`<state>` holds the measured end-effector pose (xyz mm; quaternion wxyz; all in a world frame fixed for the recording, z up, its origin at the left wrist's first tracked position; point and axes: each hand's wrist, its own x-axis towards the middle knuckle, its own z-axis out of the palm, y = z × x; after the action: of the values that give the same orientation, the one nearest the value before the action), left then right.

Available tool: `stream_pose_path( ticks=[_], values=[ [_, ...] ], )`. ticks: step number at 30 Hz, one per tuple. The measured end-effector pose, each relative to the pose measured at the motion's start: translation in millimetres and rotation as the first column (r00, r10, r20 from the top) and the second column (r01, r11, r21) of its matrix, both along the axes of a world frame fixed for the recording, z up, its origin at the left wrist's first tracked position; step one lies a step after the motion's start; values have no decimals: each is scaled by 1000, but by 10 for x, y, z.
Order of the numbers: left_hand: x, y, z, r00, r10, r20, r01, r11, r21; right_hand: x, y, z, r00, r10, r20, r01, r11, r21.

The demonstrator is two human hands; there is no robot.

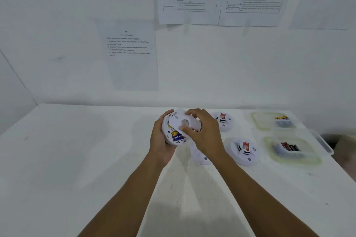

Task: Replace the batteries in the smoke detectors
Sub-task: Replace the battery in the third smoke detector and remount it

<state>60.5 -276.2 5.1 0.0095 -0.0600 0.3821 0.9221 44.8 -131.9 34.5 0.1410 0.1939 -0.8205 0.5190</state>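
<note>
Left hand [159, 140] cups a round white plastic smoke detector [166, 131], held over the matte white worktop [77, 159] with its back face up — a blue-and-yellow cylindrical battery [178, 137] shows in its bay. Right hand [204, 134] pinches a flat white plastic disc cover [180, 119], tilted across the detector and partly covering it. On the worktop to the right sit a far domed white detector [223, 121] and a near domed white detector [243, 150], both smooth and red-labelled. Further right are a far clear plastic tub [254, 119] and a near clear plastic tub [268, 146], both holding batteries.
</note>
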Motion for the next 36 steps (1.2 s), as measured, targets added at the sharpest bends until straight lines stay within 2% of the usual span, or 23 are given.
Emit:
stream_pose_path(
  ticks=[4, 10, 19, 22, 31, 36],
  values=[
    [16, 11, 56, 1000, -5, 5, 5, 1000, 1, 23, -37, -107, 998, 0, -64, 8, 991, 130],
    [19, -10, 34, 1000, 8, 29, -10, 999, 48, 99, -100, -175, 984, -15, -178, 56, 972, 229],
    [96, -14, 80, 999, 46, 2, -46, 999, -28, 159, -213, -107, 971, -73, -230, 157, 914, 373],
    [100, -26, 105, 998, 69, 7, -68, 995, -68, 193, -254, -58, 969, -80, -236, 165, 914, 370],
    [153, -68, 125, 996, 87, -18, -87, 996, -27, 210, -316, -43, 976, -36, -212, 118, 914, 388],
    [176, -86, 105, 991, 130, -12, -130, 990, -58, 272, -376, -45, 977, -35, -210, 117, 912, 394]
  ],
)
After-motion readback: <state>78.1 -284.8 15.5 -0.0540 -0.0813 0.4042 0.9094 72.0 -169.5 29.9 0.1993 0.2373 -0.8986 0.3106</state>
